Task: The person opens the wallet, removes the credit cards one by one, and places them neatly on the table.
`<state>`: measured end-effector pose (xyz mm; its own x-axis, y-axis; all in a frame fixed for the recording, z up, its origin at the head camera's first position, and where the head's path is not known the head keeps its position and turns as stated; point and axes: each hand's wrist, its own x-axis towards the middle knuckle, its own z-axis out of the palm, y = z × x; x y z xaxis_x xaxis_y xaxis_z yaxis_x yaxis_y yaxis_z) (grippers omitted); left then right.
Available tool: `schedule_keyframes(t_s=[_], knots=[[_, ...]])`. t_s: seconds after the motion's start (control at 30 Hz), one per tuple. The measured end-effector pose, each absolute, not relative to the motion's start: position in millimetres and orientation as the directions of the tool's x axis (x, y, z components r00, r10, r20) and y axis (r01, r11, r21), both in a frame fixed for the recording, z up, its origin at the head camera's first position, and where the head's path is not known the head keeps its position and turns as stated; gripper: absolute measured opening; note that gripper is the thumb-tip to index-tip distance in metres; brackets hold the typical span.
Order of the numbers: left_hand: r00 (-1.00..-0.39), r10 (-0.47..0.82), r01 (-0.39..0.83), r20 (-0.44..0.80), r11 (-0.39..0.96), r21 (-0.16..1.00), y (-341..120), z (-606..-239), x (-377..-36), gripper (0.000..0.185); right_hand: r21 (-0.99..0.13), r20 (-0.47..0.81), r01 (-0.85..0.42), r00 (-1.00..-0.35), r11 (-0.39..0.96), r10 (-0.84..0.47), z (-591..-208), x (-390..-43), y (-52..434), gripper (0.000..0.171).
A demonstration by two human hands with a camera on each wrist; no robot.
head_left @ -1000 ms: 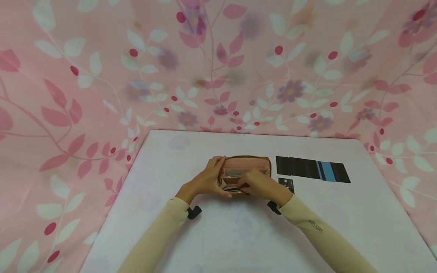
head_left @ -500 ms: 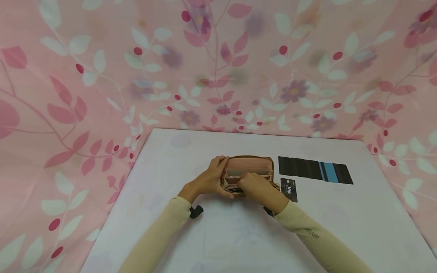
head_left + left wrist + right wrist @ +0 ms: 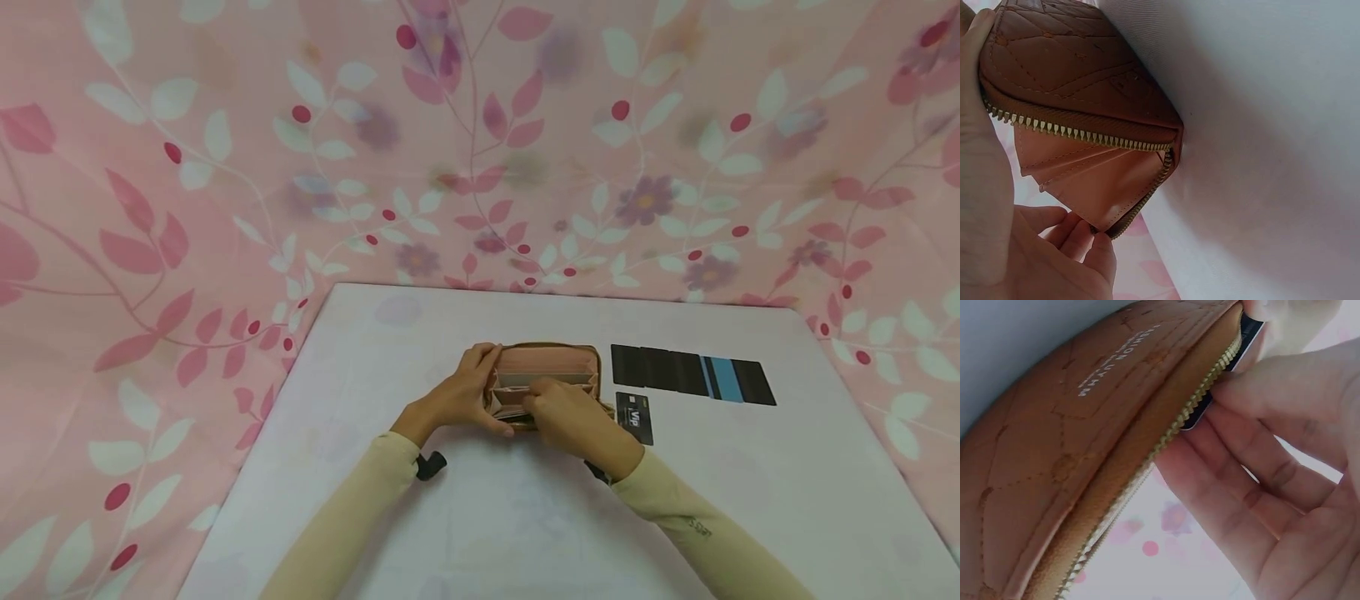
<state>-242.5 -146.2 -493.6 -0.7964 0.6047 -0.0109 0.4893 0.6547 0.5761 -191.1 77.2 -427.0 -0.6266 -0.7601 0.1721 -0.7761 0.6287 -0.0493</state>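
Observation:
A brown quilted zip wallet (image 3: pixel 546 360) stands unzipped on the table, its pink inner pockets facing up. My left hand (image 3: pixel 457 396) grips its left end, thumb at the front and fingers at the back. In the left wrist view, fingertips (image 3: pixel 1102 250) touch the brass-toothed zip edge beside the fanned dividers. My right hand (image 3: pixel 573 421) reaches into the front of the wallet. The right wrist view shows its thumb and fingers pinching a dark card (image 3: pixel 1195 417) just inside the zipped rim; the card's lower part is hidden behind the wallet's front.
Right of the wallet, several black cards (image 3: pixel 660 369), one with blue stripes (image 3: pixel 724 380), lie overlapping in a row. A black VIP card (image 3: pixel 636 419) lies below them, close to the right wrist. Pink floral cloth (image 3: pixel 480 150) hangs behind the white table (image 3: pixel 420 321).
My right hand has shifted slightly within the wallet opening, and its wrist has come off the VIP card, which now shows fully. The left hand keeps its grip. The head view has shifted slightly.

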Motion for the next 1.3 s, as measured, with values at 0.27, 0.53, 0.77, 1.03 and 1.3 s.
schedule_keyframes(t_s=[0.27,0.53,0.77,1.03,1.3], knots=[[-0.798,0.602,0.484,-0.011,0.653,0.583,-147.9,-495.0,-243.7,0.141,-0.136,0.285,-0.838,-0.544,0.529,-0.789,-436.7,-196.5,74.4,0.009],[-0.791,0.611,0.497,0.003,0.641,0.585,-145.8,-495.5,-243.4,0.140,-0.110,0.273,-0.850,-0.525,0.516,-0.806,-435.8,-195.1,69.1,0.011],[-0.796,0.605,0.490,0.000,0.646,0.586,-145.6,-494.8,-243.0,0.139,-0.102,0.274,-0.853,-0.519,0.512,-0.810,-432.6,-196.3,70.4,0.008],[-0.797,0.603,0.517,0.039,0.647,0.560,-146.1,-494.2,-243.9,0.138,-0.276,0.399,-0.814,-0.581,0.511,-0.709,-411.1,-201.0,84.2,0.009],[-0.779,0.624,0.552,0.057,0.641,0.533,-146.8,-495.1,-244.0,0.137,-0.516,0.406,-0.667,-0.743,0.537,-0.532,-412.3,-203.8,102.0,0.005]])
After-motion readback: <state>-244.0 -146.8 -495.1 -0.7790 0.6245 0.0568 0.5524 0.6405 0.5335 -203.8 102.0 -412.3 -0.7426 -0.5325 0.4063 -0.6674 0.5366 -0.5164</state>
